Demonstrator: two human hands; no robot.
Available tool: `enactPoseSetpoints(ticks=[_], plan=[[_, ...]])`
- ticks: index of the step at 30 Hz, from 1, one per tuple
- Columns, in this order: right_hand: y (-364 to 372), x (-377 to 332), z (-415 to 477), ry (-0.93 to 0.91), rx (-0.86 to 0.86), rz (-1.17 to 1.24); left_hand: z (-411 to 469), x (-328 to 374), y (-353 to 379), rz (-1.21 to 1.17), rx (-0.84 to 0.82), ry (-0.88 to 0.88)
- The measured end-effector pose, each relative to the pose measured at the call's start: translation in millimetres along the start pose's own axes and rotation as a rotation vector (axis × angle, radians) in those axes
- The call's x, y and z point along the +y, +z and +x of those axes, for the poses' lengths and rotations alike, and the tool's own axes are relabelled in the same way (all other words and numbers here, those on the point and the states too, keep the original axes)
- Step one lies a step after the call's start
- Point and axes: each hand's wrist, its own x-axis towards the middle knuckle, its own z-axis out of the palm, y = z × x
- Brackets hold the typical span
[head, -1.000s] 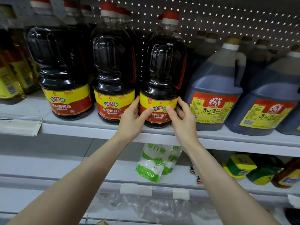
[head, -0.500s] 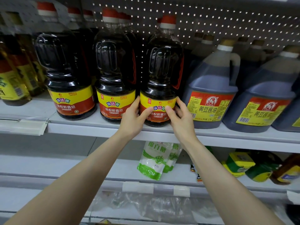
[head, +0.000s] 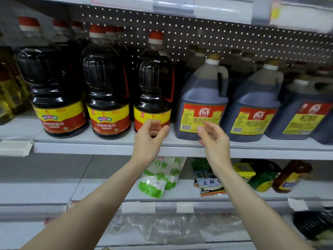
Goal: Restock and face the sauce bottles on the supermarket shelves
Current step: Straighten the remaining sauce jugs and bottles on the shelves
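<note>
As I view the shelf [head: 81, 147], the bottle [head: 155, 83] stands upright directly behind the left hand [head: 150, 139], whose fingers are loosely curled and grip nothing; I cannot tell if they touch it. The right hand [head: 213, 141] hangs relaxed and empty before the jug [head: 203, 98].

Sauce bottle [head: 155, 83] behind the left hand [head: 147, 141]: near-black contents, red cap over a white band, yellow-and-red label. Neighbour bottle [head: 108, 87] and outer bottle [head: 52, 87], left of that hand: same black, red caps, yellow band, red panel, white characters. Jug [head: 201, 98] behind the right hand [head: 214, 141]: blue-grey body, white collar, tan cap, red-and-yellow label. Back panel [head: 234, 40] above both hands: grey, white dot grid. Pouch [head: 153, 181] below the hands: white, green print.
</note>
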Motion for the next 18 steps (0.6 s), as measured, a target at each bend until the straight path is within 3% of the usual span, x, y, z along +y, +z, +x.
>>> enactPoseSetpoints(ticks=[6,18], plan=[[-37,9,17,0.024,0.050,-0.070,3,-3,44,-0.028,-0.122,-0.017],[-45,41,74,0.008,-0.261,-0.049,30,-13,91,-0.025,-0.093,0.022]])
